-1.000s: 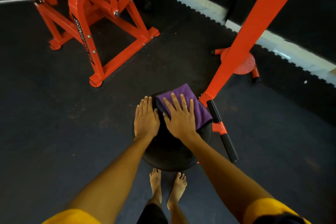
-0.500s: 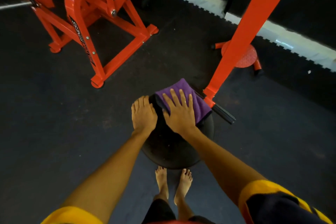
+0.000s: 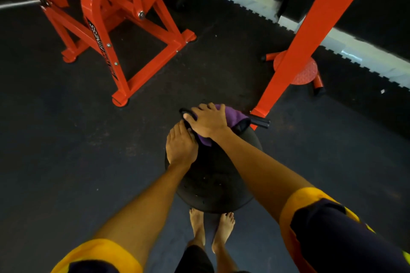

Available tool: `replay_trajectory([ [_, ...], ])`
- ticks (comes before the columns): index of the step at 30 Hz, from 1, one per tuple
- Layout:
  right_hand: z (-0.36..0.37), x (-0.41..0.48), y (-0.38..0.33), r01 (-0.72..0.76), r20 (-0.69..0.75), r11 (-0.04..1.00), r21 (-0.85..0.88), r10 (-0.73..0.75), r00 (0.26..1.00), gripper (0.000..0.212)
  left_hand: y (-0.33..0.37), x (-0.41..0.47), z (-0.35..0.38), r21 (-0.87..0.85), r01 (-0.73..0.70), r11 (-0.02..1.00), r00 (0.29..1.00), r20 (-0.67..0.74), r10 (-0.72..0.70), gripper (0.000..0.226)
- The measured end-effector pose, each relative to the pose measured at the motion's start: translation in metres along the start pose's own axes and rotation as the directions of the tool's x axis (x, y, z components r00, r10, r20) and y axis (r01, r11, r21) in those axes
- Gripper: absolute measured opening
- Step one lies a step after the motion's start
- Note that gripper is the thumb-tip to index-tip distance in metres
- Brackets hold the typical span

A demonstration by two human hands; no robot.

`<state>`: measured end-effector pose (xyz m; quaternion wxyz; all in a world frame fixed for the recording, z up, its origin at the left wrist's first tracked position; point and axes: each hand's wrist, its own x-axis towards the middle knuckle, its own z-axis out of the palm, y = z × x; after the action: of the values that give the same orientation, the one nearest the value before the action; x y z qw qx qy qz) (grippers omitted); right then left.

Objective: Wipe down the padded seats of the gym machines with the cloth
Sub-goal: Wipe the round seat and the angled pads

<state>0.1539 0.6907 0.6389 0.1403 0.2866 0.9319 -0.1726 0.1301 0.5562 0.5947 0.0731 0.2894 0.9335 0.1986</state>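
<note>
Now: my right hand (image 3: pixel 208 121) has curled cloth (image 3: pixel 235 116) over seat's (image 3: pixel 217 184) far edge; top likely done.
Left hand (image 3: pixel 180 147): flat, seat's left side.

"What is the seat like?"

"The padded seat (image 3: pixel 213 188) is round, black and flat, with little pale specks on it."

"Where is the cloth?"

"The purple cloth (image 3: pixel 234 117) is bunched up at the seat's 12 o'clock edge and pokes out toward 1 o'clock. The right hand (image 3: pixel 208 121) curls over most of it."
</note>
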Motion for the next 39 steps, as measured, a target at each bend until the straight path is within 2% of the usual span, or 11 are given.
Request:
replay_trajectory([
  [3, -0.004, 0.001, 0.021, 0.028, 0.006, 1.000, -0.012, -0.028, 1.000, 0.067, 0.002, -0.007, -0.001, -0.015, 0.073, 0.997, 0.997, -0.002, -0.073, 0.045],
  [8, -0.007, -0.002, 0.046, -0.209, -0.046, 0.974, 0.090, 0.213, 0.976, 0.060, 0.006, -0.007, -0.004, 0.013, 0.089, 0.996, 0.995, 0.045, -0.089, 0.050],
  [10, -0.007, 0.003, 0.016, -0.151, -0.055, 0.988, 0.018, 0.152, 0.987, 0.056, 0.006, -0.007, -0.003, 0.013, 0.105, 0.994, 0.994, 0.032, -0.105, 0.050],
  [13, -0.001, 0.004, -0.024, 0.102, -0.024, 0.993, -0.062, -0.104, 0.994, 0.047, 0.001, -0.010, 0.001, 0.063, 0.059, 0.996, 0.998, 0.002, -0.059, 0.058],
  [15, -0.002, 0.003, -0.022, 0.153, -0.020, 0.986, -0.065, -0.154, 0.988, 0.049, -0.002, -0.013, 0.002, 0.076, 0.064, 0.995, 0.998, -0.028, -0.062, 0.060],
  [17, -0.004, 0.005, -0.001, 0.055, -0.083, 0.998, -0.029, -0.057, 0.995, 0.055, 0.001, -0.013, 0.001, 0.032, 0.110, 0.993, 0.994, -0.031, -0.109, 0.054],
  [21, -0.008, 0.003, 0.042, -0.300, -0.083, 0.934, 0.192, 0.320, 0.944, 0.058, 0.003, -0.011, -0.003, 0.009, 0.101, 0.995, 0.995, 0.008, -0.101, 0.049],
  [23, -0.006, 0.004, 0.035, -0.351, -0.076, 0.917, 0.188, 0.370, 0.926, 0.058, 0.003, -0.010, -0.002, 0.015, 0.094, 0.995, 0.995, 0.013, -0.094, 0.049],
  [29, 0.038, -0.037, -0.005, -0.048, -0.250, 0.996, 0.072, 0.065, 0.966, 0.058, -0.003, -0.013, 0.003, -0.021, 0.091, 0.996, 0.996, -0.003, -0.091, 0.048],
  [33, 0.064, -0.098, 0.024, 0.016, -0.329, 0.998, 0.066, 0.007, 0.944, 0.068, -0.005, -0.018, 0.001, -0.044, 0.095, 0.995, 0.995, 0.003, -0.095, 0.053],
  [39, 0.016, -0.031, 0.048, -0.351, -0.115, 0.907, 0.233, 0.385, 0.916, 0.060, -0.004, -0.035, 0.000, -0.017, 0.089, 0.996, 0.996, -0.004, -0.089, 0.055],
])
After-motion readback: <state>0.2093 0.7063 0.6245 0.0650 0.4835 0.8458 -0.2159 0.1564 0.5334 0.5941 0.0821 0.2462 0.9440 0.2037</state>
